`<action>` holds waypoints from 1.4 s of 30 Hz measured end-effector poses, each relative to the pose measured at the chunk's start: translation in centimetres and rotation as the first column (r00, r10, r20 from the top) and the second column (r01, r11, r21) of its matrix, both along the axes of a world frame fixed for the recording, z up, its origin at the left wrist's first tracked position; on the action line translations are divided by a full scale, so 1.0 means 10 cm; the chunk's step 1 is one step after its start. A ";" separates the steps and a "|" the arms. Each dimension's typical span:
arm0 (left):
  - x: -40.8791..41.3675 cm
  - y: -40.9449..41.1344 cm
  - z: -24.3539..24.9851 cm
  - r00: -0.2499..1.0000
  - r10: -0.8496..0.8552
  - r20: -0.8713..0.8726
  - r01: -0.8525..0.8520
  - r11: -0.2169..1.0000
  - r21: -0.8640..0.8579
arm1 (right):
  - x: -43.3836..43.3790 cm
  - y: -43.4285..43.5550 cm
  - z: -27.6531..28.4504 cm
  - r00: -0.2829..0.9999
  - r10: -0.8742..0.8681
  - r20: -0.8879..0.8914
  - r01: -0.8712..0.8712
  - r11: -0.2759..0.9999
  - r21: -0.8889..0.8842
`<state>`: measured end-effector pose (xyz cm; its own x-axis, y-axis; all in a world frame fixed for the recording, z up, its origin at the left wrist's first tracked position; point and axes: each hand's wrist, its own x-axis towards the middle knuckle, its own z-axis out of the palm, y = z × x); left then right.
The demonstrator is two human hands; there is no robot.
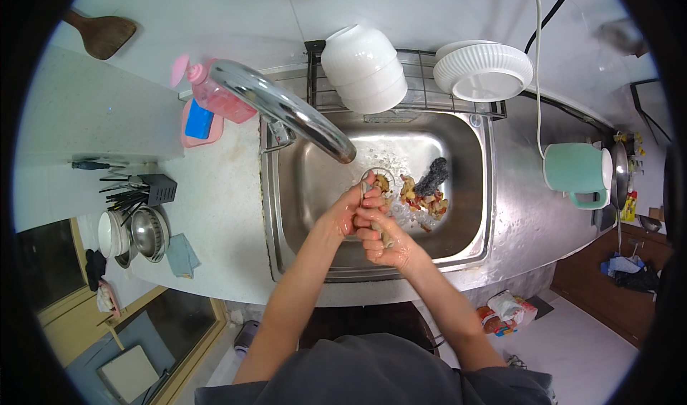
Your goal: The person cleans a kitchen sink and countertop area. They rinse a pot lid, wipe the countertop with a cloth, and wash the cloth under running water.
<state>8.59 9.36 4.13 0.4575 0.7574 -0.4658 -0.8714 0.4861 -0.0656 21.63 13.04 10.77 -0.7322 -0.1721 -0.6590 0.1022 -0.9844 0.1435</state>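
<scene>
Both hands are over the stainless steel sink, close together and wet. My left hand is closed around one end of what looks like a twisted, beige-grey wet cloth. Its other end sticks out of my right hand, whose fingers are curled around it. Most of the cloth is hidden by the fingers. Just beyond the hands, food scraps lie over the round drain. More scraps are on the sink floor to the right, with a dark grey scouring pad against them.
A chrome faucet arches over the sink from the upper left. Behind the basin, a wire rack holds stacked white bowls and plates. A pink soap bottle and blue sponge stand left; a green kettle stands right.
</scene>
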 end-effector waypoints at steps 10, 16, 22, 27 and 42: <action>0.34 0.07 -0.55 -0.245 -0.408 -0.880 -0.029 0.910 -0.414 | -0.09 -0.23 -0.80 0.718 0.157 0.679 -0.684 -0.027 0.729; 0.44 0.01 -0.44 -0.307 -0.488 -0.817 -0.078 0.868 -0.490 | -0.06 -0.36 -1.01 0.544 0.094 0.834 -0.804 -0.226 0.550; 0.47 -0.12 -0.49 -0.420 -0.513 -0.749 -0.094 0.845 -0.526 | -0.08 -0.49 -0.95 0.523 0.048 0.851 -0.820 -0.246 0.517; 0.14 -0.40 -0.29 0.539 -0.164 -0.826 -0.255 0.903 -0.346 | 0.07 -0.20 -0.64 0.788 0.169 0.592 -0.561 -0.196 0.804; 0.05 -1.34 0.04 0.617 0.145 -0.773 -0.267 0.963 -0.033 | 0.43 -0.05 0.50 0.967 -0.199 0.157 -0.237 -0.490 0.839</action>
<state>9.09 -4.00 4.58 -0.2648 0.6901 -0.6735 -0.7161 0.3270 0.6167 25.96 12.52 15.76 -0.6085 0.7891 0.0841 0.3189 0.3401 -0.8847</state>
